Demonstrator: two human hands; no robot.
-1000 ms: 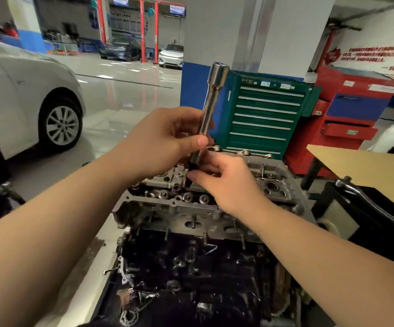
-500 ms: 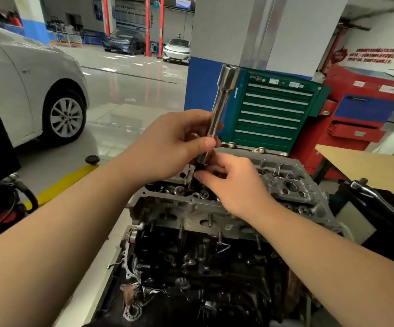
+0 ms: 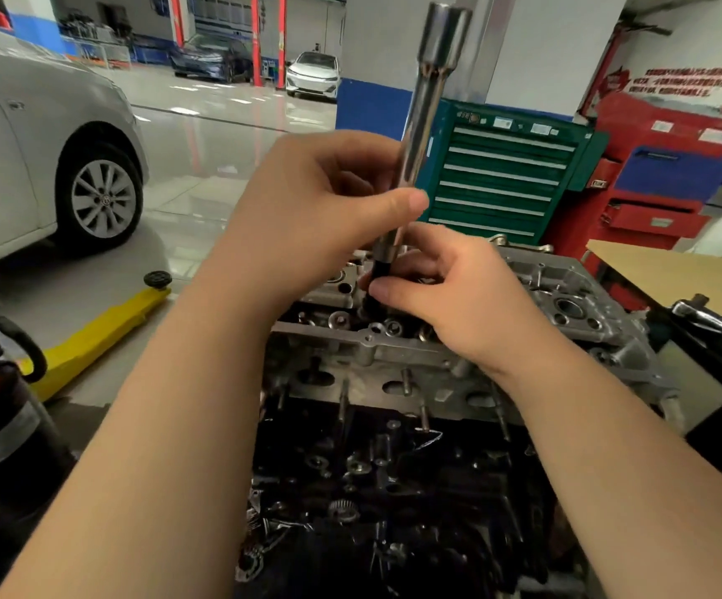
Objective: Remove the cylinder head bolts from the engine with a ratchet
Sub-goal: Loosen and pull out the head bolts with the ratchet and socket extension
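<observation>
On the far left we see a silver car (image 3: 26, 153) parked on the shiny floor (image 3: 203, 166). Low down beside it lies a yellow lift arm (image 3: 99, 335) with a round black pad on its end. In the bottom left corner there is a dark machine with a black hose (image 3: 26, 352).

Next comes our left hand (image 3: 307, 218). Its fingers are curled round a long shiny metal extension bar (image 3: 419, 123), and the thumb presses on the front of the bar. The bar stands almost straight up, tipped a little to the right. Its wide, hollow end is at the top.

Just below, our right hand (image 3: 458, 296) pinches the dark socket (image 3: 378, 278) at the bottom of the bar with its thumb and fingers. The socket points down at the top of the engine (image 3: 393, 425). We cannot tell if it sits on a bolt.

The grey cylinder head (image 3: 566, 296) is on top of the engine, under both hands. We can see small round bolt heads (image 3: 339, 319) in it, close to the socket.

Behind the hands stands a green tool chest (image 3: 501, 179) with many drawers. Right of it is a red cabinet (image 3: 661, 179). On the far right there is a brown board (image 3: 687, 274), and a shiny ratchet handle (image 3: 705, 317) lies near its edge, well apart from our hands.
</observation>
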